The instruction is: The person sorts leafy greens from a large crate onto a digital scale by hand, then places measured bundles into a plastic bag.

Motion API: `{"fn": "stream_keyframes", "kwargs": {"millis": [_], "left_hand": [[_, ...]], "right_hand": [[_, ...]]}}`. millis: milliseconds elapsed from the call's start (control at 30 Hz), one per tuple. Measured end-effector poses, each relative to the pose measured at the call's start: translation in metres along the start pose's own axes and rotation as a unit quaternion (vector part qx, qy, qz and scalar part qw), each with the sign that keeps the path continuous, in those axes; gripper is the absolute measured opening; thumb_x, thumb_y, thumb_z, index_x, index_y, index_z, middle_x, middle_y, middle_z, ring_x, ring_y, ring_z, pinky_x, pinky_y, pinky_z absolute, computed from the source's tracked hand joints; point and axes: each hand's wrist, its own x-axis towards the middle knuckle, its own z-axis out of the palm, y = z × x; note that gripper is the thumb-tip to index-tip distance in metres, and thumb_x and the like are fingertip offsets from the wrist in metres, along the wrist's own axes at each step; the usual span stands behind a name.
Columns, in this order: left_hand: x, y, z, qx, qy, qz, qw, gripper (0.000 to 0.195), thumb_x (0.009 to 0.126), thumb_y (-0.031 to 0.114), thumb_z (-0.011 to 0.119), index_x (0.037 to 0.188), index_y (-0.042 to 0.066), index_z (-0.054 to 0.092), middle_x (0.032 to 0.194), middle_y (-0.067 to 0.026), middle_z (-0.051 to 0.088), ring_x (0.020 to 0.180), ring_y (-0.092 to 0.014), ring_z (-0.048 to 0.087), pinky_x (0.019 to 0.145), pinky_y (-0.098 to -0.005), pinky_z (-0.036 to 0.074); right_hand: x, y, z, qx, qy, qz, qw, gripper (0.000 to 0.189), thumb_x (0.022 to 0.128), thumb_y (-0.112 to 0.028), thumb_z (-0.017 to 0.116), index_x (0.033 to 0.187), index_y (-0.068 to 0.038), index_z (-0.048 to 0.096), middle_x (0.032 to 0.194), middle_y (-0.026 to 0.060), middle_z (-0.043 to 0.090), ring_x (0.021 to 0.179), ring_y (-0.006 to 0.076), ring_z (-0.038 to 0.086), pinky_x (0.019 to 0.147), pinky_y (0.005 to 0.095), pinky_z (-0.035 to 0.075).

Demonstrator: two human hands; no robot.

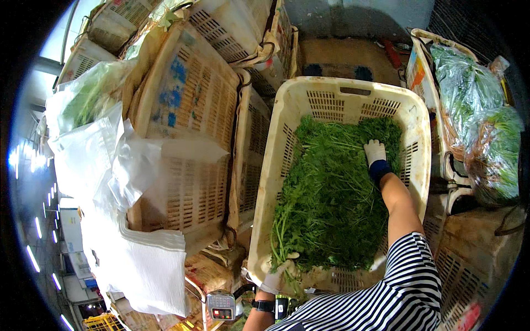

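Observation:
A large white plastic crate (419, 136), stained and slotted, stands in front of me. It holds a thick layer of feathery leafy greens (331, 198) on long pale stalks. My right hand (376, 151), in a white glove with a dark cuff, reaches to the far right of the greens. Its fingertips sink into the leaves, so its grip is hidden. At the near left corner my left hand (278, 278), also gloved, is closed around a small bunch of green stalks (295, 285). A dark watch (263, 305) circles the left wrist.
Stacked slotted crates (198, 124) rise at the left. White sheets or bags (153, 265) hang over them beside a plastic bag of greens (89, 95). A scale display (221, 306) stands at the lower left. Plastic-wrapped greens (468, 87) fill another crate at the right.

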Motion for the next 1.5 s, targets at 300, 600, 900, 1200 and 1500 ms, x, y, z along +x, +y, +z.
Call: {"fn": "stream_keyframes", "kwargs": {"millis": [300,600,900,1200,1500], "left_hand": [[0.002,0.003,0.0,-0.056,-0.033,-0.034,0.997,0.035,0.085,0.011,0.053,0.115,-0.006,0.05,0.066,-0.0052,0.051,0.062,-0.017,0.051,0.06,-0.029,0.044],[-0.01,0.019,0.016,-0.023,-0.012,-0.032,0.999,0.048,0.084,0.02,0.055,0.124,-0.004,0.042,0.067,-0.0028,0.048,0.064,-0.016,0.049,0.061,-0.0279,0.042],[-0.006,0.013,-0.002,-0.128,-0.058,-0.037,0.989,0.039,0.087,0.017,0.049,0.12,-0.004,0.045,0.058,-0.0005,0.039,0.054,-0.012,0.035,0.054,-0.0273,0.032],[-0.001,0.002,-0.011,-0.213,-0.074,0.012,0.974,0.025,0.082,0.012,0.05,0.102,-0.003,0.052,0.063,-0.0042,0.044,0.056,-0.016,0.041,0.056,-0.0289,0.038],[-0.001,0.004,-0.016,-0.12,-0.083,0.036,0.989,0.047,0.085,0.01,0.053,0.129,0.002,0.039,0.073,-0.0053,0.054,0.065,-0.015,0.05,0.062,-0.0282,0.045]], "right_hand": [[0.015,-0.009,-0.021,0.066,-0.117,0.066,0.989,0.024,0.082,-0.01,0.057,0.105,-0.004,0.059,0.114,0.0117,0.051,0.097,0.0251,0.054,0.075,0.0375,0.048],[-0.032,-0.014,-0.118,0.099,-0.166,0.011,0.981,0.033,0.08,-0.005,0.059,0.113,-0.004,0.053,0.117,0.0123,0.054,0.102,0.0273,0.056,0.078,0.0376,0.051],[-0.063,0.015,-0.134,0.204,-0.064,0.052,0.975,0.048,0.084,-0.046,0.05,0.111,-0.007,0.056,0.108,0.0171,0.058,0.1,0.0324,0.055,0.081,0.0412,0.045],[-0.107,0.022,-0.044,0.586,0.018,0.02,0.81,0.035,0.085,-0.015,0.055,0.116,-0.006,0.042,0.091,0.0169,0.062,0.072,0.0279,0.06,0.061,0.038,0.047],[-0.205,-0.108,-0.093,0.846,-0.027,0.066,0.528,0.031,0.084,0.005,0.048,0.112,-0.01,0.043,0.112,0.0101,0.049,0.091,0.0199,0.056,0.063,0.0311,0.05]]}}
